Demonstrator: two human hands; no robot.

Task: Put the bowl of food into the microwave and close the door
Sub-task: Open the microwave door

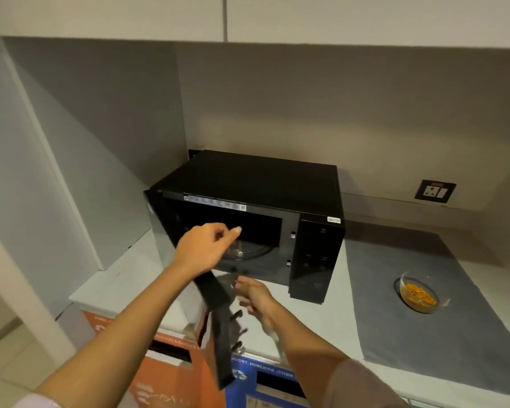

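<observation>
The black box-shaped microwave stands on the pale worktop, its dark door swung open between the hands. The left hand, fingers loosely curled and empty, hovers before the cavity. The blurred right hand is spread open beside the door; the clear glass bowl of orange food sits well right of both, on a grey mat.

Two bare forearms in view, left hand and right hand uncovered, no rings, watch or bands visible on fingers or wrists. Pale pinkish-lilac sleeve cuff showing at bottom left corner, matching dusty pink sleeve pushed up on right arm near lower edge, loose soft fabric with slight folds. Right hand motion-blurred, fingernail detail unclear; left thumbnail short and unpainted.
</observation>
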